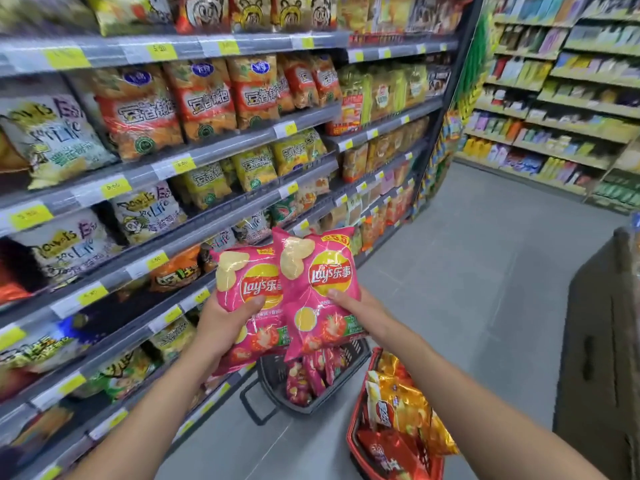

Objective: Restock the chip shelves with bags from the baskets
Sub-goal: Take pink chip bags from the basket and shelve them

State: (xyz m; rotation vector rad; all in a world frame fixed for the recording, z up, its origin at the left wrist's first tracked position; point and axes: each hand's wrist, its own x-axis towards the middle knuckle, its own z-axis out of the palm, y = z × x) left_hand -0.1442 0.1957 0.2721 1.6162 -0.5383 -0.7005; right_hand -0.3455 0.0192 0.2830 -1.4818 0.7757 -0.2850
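Presently, the chip shelves [221, 147] fill the left side, stocked with bags on every tier. On the floor [467, 271] beside them stand a black basket [273, 379] holding pink bags and, nearer, a red basket [356, 420] holding gold and red bags. Two pink Lay's bags are held upright above the black basket, overlapping. The left hand [221, 320] grips the left bag [249, 271], thumb across its front. The right hand [356, 303] grips the right bag [322, 271] likewise.

Both arms stretched forward; left grip [224, 318] and right grip [356, 305] curled, thumbs seemingly uppermost
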